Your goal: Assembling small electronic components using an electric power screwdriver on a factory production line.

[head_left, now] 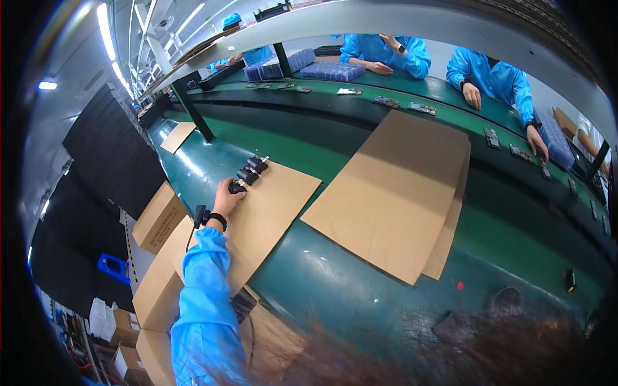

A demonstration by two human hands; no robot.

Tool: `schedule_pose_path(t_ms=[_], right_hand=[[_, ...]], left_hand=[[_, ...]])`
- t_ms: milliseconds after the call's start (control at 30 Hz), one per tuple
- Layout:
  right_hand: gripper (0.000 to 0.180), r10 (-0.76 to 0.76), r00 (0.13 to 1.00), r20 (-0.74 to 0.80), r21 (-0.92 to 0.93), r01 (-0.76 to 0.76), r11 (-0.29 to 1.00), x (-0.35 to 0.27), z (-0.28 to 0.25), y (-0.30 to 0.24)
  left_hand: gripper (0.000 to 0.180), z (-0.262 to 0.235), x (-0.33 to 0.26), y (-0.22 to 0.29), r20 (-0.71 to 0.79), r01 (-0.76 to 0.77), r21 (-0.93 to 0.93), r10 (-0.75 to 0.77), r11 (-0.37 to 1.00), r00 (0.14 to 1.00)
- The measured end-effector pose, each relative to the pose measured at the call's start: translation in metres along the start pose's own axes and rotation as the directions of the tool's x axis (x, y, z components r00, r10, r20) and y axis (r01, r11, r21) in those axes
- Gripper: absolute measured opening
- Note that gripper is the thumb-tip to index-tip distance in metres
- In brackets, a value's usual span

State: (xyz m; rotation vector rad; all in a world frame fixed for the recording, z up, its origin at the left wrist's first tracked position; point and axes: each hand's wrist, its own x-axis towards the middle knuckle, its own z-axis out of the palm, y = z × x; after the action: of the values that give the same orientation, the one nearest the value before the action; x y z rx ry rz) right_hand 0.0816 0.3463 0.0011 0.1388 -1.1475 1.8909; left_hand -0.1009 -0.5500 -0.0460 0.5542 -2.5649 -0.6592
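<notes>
My left hand reaches out over a cardboard sheet on the green bench. Its fingers are closed around a small black device with a pale end, at the sheet's far left edge. Just beyond it two similar black devices lie in a row, with light metallic tips. My left arm is in a blue sleeve, with a black strap and a small dark box at the wrist. My right hand is not in view.
Stacked cardboard sheets lie to the right. Open cartons stand by the bench's left side. Beyond, circuit boards line a green conveyor, where co-workers in blue sit near clear plastic trays. A shelf beam crosses overhead on posts.
</notes>
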Motion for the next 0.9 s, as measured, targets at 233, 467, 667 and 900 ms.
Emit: schedule_pose_path(t_ms=[233,467,667,900], right_hand=[[0.065,-0.02,1.0,-0.025,-0.017,0.019,1.0,0.001,0.014,-0.001],[0.06,0.016,0.999,0.038,0.039,-0.018,0.999,0.002,0.018,-0.002],[0.063,-0.01,1.0,0.021,-0.022,0.011,1.0,0.002,0.014,-0.005],[0.068,-0.049,0.997,-0.052,-0.01,0.049,0.999,-0.001,-0.009,-0.002]], left_hand=[[0.081,0.015,0.009,0.017,-0.017,0.015,-0.047,-0.016,0.999,1.0],[0.082,0.016,0.013,0.031,-0.07,0.08,-0.05,-0.083,0.996,0.994],[0.085,0.018,0.012,0.051,-0.064,0.115,-0.012,-0.115,0.993,0.991],[0.096,0.027,0.04,0.082,-0.049,0.053,0.341,-0.038,0.939,0.998]])
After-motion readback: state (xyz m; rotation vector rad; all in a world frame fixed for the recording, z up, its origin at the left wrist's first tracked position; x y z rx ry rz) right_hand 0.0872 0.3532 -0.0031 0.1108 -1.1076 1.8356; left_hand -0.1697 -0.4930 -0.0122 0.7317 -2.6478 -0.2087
